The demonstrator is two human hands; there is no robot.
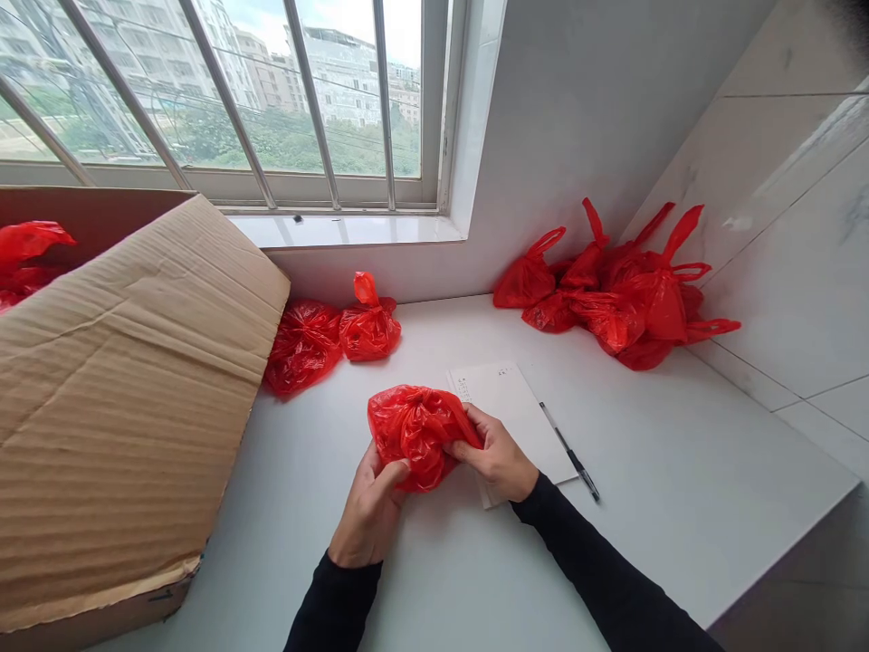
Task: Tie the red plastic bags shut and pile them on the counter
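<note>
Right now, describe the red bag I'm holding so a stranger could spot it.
Below the barred window runs a white counter. Mid-counter, beside a notepad and pen, sits one red plastic bag. It alone, unlike the other red bags, is gripped by left hand and right hand.

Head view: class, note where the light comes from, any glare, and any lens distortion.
Head view: daylight from the barred window; soft shadows on the white counter; a pale sheen on the tiled wall at right; window bars splay outward, wide-angle distortion; the held red bag is sharp.
</note>
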